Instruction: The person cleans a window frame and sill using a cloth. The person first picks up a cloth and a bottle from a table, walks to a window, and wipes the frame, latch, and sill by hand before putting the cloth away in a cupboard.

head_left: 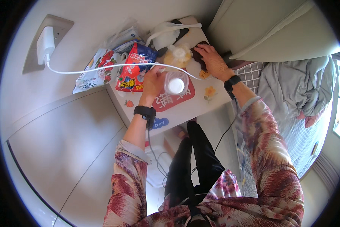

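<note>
Left hand [153, 81] is gripping a clear round plastic jar [175, 82] with a white lid, fingers wrapping its side, holding it over the white tabletop [215, 99]. Right hand [212, 60] is lying flat, fingers spread, pressing on a dark object [197, 53] behind the jar; that object is mostly hidden, kind unclear. Glossy red crinkled snack bag [136, 68] is sitting left of the jar. White cable [101, 67] is crossing above it.
</note>
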Demonstrator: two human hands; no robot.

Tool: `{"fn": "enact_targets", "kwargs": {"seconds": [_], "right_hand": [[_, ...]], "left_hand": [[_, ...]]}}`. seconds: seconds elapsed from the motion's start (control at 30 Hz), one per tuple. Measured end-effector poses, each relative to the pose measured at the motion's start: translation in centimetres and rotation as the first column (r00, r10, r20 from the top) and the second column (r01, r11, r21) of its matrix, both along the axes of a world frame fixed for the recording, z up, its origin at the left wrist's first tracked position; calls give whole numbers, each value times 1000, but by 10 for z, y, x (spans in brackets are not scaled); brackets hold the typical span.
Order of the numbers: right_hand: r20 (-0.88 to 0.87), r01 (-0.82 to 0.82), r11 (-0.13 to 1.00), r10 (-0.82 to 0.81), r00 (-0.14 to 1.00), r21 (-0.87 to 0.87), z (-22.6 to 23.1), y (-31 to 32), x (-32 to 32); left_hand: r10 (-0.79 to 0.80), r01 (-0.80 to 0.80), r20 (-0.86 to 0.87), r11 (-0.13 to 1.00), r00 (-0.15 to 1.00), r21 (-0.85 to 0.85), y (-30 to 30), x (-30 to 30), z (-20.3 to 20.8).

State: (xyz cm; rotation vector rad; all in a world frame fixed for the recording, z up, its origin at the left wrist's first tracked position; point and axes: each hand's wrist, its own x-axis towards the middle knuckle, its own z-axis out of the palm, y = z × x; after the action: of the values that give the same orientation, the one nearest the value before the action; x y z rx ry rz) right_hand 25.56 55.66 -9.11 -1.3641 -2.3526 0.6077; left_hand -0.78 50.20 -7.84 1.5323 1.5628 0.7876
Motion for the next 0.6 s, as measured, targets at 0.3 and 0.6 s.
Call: {"fn": "enact_targets", "kwargs": {"seconds": [0.3, 0.6], "right_hand": [[185, -98, 977, 133, 974, -190, 33, -19, 23], [-287, 481, 869, -493, 821, -118, 98, -106, 42]], "left_hand": [[128, -129, -86, 992, 988, -15, -24, -21, 34], [394, -239, 279, 856, 876, -458, -128, -44, 64]]}}
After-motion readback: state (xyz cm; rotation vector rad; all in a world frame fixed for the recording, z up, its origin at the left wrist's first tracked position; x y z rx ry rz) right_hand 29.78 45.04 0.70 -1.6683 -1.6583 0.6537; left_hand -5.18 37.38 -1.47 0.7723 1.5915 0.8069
